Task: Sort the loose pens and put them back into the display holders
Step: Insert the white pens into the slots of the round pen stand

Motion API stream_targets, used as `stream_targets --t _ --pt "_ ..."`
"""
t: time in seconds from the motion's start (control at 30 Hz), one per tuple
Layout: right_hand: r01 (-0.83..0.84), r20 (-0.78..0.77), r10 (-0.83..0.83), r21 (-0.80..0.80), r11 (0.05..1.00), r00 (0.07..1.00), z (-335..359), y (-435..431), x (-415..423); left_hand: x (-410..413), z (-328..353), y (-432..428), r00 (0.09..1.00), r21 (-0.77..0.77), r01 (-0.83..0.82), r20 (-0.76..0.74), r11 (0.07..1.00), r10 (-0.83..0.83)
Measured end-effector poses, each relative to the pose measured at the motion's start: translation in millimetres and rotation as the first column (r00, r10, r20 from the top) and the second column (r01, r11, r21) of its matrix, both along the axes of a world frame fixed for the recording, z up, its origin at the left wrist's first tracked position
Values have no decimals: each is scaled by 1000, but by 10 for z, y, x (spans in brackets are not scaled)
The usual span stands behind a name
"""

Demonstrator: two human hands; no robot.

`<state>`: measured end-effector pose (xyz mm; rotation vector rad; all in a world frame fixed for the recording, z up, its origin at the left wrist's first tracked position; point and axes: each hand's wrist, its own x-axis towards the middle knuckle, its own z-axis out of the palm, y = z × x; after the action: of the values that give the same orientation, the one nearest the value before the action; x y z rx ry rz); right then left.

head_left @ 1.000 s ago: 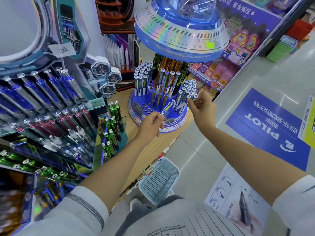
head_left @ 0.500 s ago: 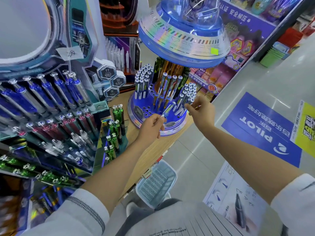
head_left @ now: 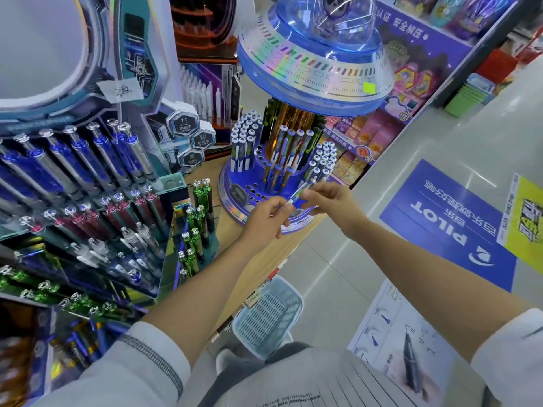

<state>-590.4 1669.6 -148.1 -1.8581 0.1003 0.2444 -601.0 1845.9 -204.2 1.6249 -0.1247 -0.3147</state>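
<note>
Near the middle of the frame, both hands meet on one loose pen (head_left: 304,189). The left hand (head_left: 266,214) pinches its low end with thumb and fingertips. The right hand (head_left: 332,201) pinches it a bit higher up, fingers curled close together. The pen is tilted, top pointing up and to the right, and it hangs just in front of the round blue holder (head_left: 232,198), above its front rim.

I think the job now is to pass the pen to one hand and drop it in a hole. To do it well, one hand should let go first, so the pen is not pulled two ways. Then stand the pen up straight, tip down. The empty holes (head_left: 258,195) sit on the front ring of the holder (lots are free). The pen looks like the white-topped pens (head_left: 323,160) just behind the right hand, so a hole close to those seems the best home. Go in slowly, because those pens stand tight together and a bump could tip them.

On the floor at the right of the frame lies a blue sign (head_left: 440,227) that says "PILOT", upside down from here, with Chinese words beside it. The purple banner (head_left: 411,27) at the upper right has Chinese words too.
</note>
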Motion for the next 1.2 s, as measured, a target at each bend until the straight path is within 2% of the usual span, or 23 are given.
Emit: stream_targets --t 0.1,0.2,0.3,0.37,0.47,0.6,0.87,1.03,1.13,1.2 --pt "3 -6 -3 39 999 1000 -1 -39 -22 -1 61 -92 999 54 33 1 998 -33" --pt "206 85 -210 53 977 974 33 -132 2 19 83 -123 990 195 -76 133 978 51" --pt "383 239 -358 -69 921 903 82 -238 34 24 29 -59 923 402 -227 379 887 64" --pt "407 309 -339 -191 893 889 46 -275 54 13 -26 -26 906 501 -228 424 835 -7" --pt "382 340 -270 -325 865 901 -48 -248 67 -10 -84 -13 945 609 -125 314 783 -94" --pt "327 286 -219 -417 848 933 -142 -203 113 -3 -168 55 968 698 -28 199 715 -156" --pt "318 242 -238 -387 866 941 -170 -54 165 -3 -245 95 954 756 -5 199 655 -223" --pt "331 208 -262 -476 814 942 -228 -51 190 -31 -275 95 951 763 0 199 647 -235" --pt "295 184 -232 -500 815 955 -290 -51 141 -61 -271 76 950 781 12 186 625 -250" --pt "276 236 -180 -482 831 955 -318 -15 67 -80 -264 62 950 799 17 175 602 -258"
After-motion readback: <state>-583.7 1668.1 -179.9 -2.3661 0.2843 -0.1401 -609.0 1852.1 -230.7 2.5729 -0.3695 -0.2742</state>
